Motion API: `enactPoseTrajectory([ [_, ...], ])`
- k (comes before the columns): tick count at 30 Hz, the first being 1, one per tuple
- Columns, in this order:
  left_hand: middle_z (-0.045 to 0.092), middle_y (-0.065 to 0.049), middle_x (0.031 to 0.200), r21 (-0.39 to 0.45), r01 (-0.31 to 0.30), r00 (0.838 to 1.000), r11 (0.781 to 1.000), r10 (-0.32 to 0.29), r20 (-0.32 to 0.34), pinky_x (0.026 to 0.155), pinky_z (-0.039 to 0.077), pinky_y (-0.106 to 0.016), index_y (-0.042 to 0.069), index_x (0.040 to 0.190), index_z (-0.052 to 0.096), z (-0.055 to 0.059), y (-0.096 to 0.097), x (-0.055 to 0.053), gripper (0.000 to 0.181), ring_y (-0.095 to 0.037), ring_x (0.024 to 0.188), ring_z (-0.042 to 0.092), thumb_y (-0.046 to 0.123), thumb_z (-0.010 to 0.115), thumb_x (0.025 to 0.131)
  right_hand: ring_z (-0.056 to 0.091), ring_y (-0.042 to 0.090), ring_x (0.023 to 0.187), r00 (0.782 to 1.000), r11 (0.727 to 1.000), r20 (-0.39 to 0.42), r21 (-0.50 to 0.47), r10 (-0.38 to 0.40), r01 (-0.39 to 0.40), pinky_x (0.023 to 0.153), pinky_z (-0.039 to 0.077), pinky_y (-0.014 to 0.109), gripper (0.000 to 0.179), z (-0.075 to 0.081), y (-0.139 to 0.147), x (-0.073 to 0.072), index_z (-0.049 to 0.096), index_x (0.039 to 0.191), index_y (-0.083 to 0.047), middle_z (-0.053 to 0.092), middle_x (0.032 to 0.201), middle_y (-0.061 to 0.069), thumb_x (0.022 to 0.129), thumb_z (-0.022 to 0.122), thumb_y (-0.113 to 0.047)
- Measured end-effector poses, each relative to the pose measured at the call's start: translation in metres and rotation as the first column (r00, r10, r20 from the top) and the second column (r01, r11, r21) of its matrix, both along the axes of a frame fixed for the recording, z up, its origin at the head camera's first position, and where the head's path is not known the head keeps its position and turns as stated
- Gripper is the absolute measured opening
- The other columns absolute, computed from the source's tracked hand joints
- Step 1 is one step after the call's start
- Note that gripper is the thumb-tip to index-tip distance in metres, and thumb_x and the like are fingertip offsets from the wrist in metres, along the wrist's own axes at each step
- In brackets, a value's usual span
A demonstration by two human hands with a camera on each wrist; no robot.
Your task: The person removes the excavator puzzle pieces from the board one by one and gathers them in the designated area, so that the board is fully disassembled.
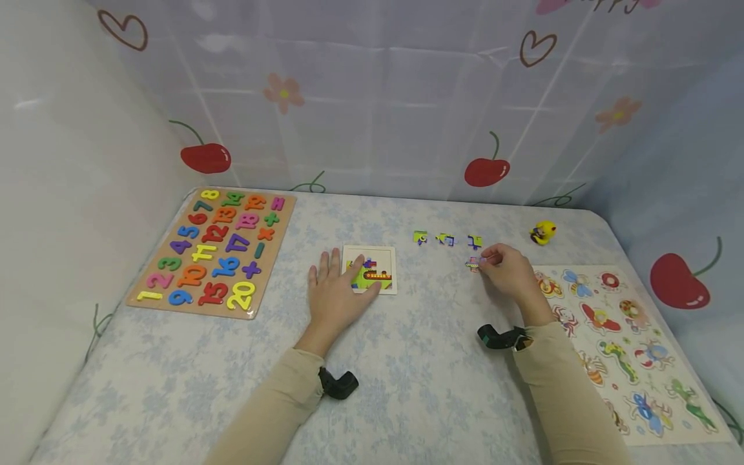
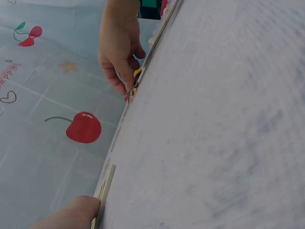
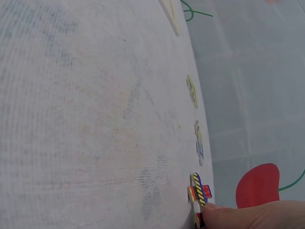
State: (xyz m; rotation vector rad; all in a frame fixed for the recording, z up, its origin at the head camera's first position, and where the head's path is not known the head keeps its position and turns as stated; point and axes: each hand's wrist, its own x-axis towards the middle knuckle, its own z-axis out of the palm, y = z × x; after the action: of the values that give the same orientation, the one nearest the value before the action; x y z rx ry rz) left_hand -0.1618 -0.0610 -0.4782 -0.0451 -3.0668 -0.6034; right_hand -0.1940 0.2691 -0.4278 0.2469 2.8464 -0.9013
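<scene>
A small square jigsaw tray [image 1: 393, 266] with a light rim lies near the middle of the table, partly filled with a colourful picture. My left hand [image 1: 336, 298] rests on its left side, fingers spread and thumb across the lower edge, covering part of the picture. To the right, my right hand [image 1: 511, 274] pinches a jigsaw piece [image 1: 473, 263] between thumb and fingertips, low over the table. In the right wrist view the piece [image 3: 199, 190] shows yellow-black stripes and red. Just behind it, three loose jigsaw pieces, green [image 1: 420, 237], purple-green [image 1: 445, 239] and another [image 1: 475, 241], form a row.
A wooden number board [image 1: 267, 258] with coloured numerals lies at the left. An insect picture board [image 1: 624, 329] is at the right, partly under the right forearm. A small yellow toy [image 1: 543, 232] stands at the back right. A printed curtain [image 1: 372, 116] hangs behind the table.
</scene>
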Motion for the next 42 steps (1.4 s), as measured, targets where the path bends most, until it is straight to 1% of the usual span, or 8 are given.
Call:
enactPoseTrajectory([
  [5,0.015,-0.013,0.167,0.002,0.008,1.0,1.0,-0.008,0.0,0.123,0.007,-0.059,0.038,0.152,0.039,0.001,0.0,0.0,0.074,-0.035,0.155,0.007,0.072,0.049,0.087,0.057,0.03,0.094,1.0,0.999,-0.027,0.051,0.014,-0.012,0.076,0.045,0.039,0.026,-0.002,0.001,0.0,0.059,0.118,-0.005,0.063,0.108,0.016,0.098,0.06,-0.023],
  [10,0.015,-0.013,0.167,0.002,0.016,1.0,1.0,-0.016,0.003,0.123,0.007,-0.059,0.039,0.154,0.035,0.003,-0.001,0.0,0.075,-0.035,0.155,0.007,0.073,0.048,0.088,0.057,0.031,0.093,0.998,0.993,-0.056,0.114,0.018,-0.011,0.075,0.045,0.042,0.032,-0.002,0.001,0.0,0.058,0.119,-0.006,0.064,0.107,0.016,0.095,0.065,-0.025],
  [14,0.015,-0.012,0.167,-0.005,0.014,1.0,1.0,-0.014,0.005,0.123,0.007,-0.058,0.037,0.156,0.031,0.002,-0.002,0.0,0.079,-0.034,0.156,0.007,0.074,0.046,0.088,0.056,0.03,0.091,0.996,0.991,-0.083,0.137,0.018,-0.007,0.072,0.044,0.04,0.034,0.0,-0.002,0.001,0.059,0.121,-0.006,0.062,0.106,0.015,0.094,0.066,-0.026],
  [19,0.015,-0.011,0.167,-0.005,0.008,1.0,1.0,-0.008,0.005,0.124,0.006,-0.057,0.031,0.157,0.029,0.002,-0.003,-0.001,0.084,-0.033,0.156,0.006,0.074,0.046,0.088,0.056,0.03,0.092,0.992,0.997,-0.123,0.069,0.036,-0.028,0.074,0.045,0.041,0.032,-0.002,-0.015,-0.001,0.06,0.122,-0.009,0.062,0.106,0.013,0.097,0.061,-0.028],
  [24,0.017,-0.01,0.167,0.013,0.007,1.0,1.0,-0.007,-0.004,0.124,0.007,-0.056,0.027,0.158,0.027,0.003,-0.003,0.0,0.087,-0.032,0.156,0.008,0.073,0.047,0.088,0.057,0.028,0.093,0.982,0.995,-0.159,0.006,0.1,-0.101,0.077,0.044,0.04,0.027,-0.005,-0.039,-0.006,0.063,0.117,-0.009,0.062,0.103,0.011,0.097,0.061,-0.027],
  [31,0.019,-0.008,0.166,0.013,0.003,1.0,1.0,-0.003,-0.01,0.124,0.008,-0.055,0.02,0.159,0.026,0.003,-0.004,0.001,0.092,-0.031,0.156,0.01,0.073,0.048,0.087,0.055,0.024,0.09,0.97,0.978,-0.141,-0.037,0.199,-0.206,0.073,0.042,0.035,0.025,-0.006,-0.082,-0.01,0.065,0.117,-0.013,0.062,0.099,0.005,0.096,0.064,-0.029],
  [35,0.02,-0.006,0.167,0.01,0.001,1.0,1.0,-0.001,-0.004,0.124,0.008,-0.055,0.02,0.159,0.025,0.002,-0.003,0.001,0.093,-0.03,0.156,0.009,0.074,0.047,0.087,0.053,0.022,0.091,0.948,0.953,-0.132,-0.051,0.288,-0.297,0.074,0.043,0.034,0.027,-0.007,-0.105,-0.014,0.067,0.12,-0.016,0.062,0.098,0.004,0.095,0.067,-0.028],
  [42,0.019,-0.005,0.167,-0.01,0.002,1.0,1.0,-0.002,0.005,0.124,0.008,-0.056,0.02,0.159,0.025,0.001,-0.003,0.002,0.093,-0.031,0.156,0.009,0.074,0.047,0.087,0.053,0.019,0.084,0.878,0.88,-0.128,-0.066,0.461,-0.471,0.074,0.044,0.033,0.031,-0.009,-0.135,-0.025,0.067,0.124,-0.015,0.063,0.097,0.003,0.095,0.068,-0.026],
])
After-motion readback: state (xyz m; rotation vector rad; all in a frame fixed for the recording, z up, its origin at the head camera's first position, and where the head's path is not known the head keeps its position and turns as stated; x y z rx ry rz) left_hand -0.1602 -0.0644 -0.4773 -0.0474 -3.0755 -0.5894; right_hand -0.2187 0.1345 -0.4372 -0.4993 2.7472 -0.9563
